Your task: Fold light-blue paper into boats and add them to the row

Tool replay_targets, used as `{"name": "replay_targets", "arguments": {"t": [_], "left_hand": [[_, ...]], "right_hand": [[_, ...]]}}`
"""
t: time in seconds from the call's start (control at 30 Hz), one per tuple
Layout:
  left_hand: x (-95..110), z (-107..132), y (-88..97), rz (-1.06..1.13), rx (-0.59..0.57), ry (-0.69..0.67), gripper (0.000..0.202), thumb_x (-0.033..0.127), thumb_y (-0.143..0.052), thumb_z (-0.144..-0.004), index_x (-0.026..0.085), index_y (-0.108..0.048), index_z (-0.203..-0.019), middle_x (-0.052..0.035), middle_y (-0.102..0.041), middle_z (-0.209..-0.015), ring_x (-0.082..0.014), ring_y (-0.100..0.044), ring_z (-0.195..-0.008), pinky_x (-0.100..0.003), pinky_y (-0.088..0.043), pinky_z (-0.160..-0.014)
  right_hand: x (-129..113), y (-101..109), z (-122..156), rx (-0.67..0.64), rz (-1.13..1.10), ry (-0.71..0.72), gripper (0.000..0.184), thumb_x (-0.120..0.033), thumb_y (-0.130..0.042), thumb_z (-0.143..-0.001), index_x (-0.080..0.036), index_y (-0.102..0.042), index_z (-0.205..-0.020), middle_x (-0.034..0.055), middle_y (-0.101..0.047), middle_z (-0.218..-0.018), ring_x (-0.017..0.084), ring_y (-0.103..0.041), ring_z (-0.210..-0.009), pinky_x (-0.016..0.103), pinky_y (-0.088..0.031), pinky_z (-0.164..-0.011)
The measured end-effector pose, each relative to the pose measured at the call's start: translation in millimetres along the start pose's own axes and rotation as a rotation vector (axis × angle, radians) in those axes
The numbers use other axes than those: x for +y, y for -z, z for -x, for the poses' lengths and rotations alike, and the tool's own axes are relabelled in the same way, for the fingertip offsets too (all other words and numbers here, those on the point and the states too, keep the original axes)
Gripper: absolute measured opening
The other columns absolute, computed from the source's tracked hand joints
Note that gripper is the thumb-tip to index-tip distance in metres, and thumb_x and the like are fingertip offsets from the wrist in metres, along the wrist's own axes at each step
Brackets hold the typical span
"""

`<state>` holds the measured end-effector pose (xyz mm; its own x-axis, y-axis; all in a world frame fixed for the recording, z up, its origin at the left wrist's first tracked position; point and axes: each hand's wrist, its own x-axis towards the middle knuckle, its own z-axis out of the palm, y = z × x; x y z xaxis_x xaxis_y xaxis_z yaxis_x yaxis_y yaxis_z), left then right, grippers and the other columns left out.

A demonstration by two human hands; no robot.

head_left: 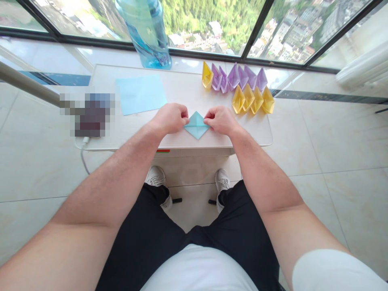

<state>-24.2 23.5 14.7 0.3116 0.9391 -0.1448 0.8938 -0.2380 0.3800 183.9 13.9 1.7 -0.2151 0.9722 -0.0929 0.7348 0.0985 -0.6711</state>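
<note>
A small light-blue folded paper [197, 128] forms a diamond with a crease running across it, near the front edge of the white table [182, 91]. My left hand [173, 118] pinches its left corner between thumb and fingers. On the opposite side my right hand [222, 120] grips the right corner in the same way. Beyond my left hand lies a flat sheet of light-blue paper [141, 93]. Past my right hand stand folded paper boats: several yellow ones [248, 99] in the nearer row, and several purple ones [233, 76] behind, with one yellow boat [207, 76] at that row's left end.
A large blue bottle [148, 34] stands behind the table by the window. At the left, a blurred-out object [93, 115] has a white cable [84, 151] hanging over the edge. A grey pole [30, 85] slants in from the left.
</note>
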Motion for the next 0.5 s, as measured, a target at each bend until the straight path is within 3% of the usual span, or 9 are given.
{"name": "replay_targets", "arguments": {"t": [0.5], "left_hand": [[-2.6,0.2,-5.8,-0.061,-0.002,-0.023,0.019,0.028,-0.06,-0.079,0.019,-0.075,-0.087,-0.0059,-0.075,-0.085,-0.0215,-0.067,-0.082,-0.03,-0.048,-0.075]], "right_hand": [[0.1,-2.5,0.2,0.015,-0.003,-0.056,0.01,-0.018,-0.069,-0.074,-0.014,-0.077,-0.08,-0.0004,-0.066,-0.06,0.013,-0.059,-0.062,0.024,-0.045,-0.065]]}}
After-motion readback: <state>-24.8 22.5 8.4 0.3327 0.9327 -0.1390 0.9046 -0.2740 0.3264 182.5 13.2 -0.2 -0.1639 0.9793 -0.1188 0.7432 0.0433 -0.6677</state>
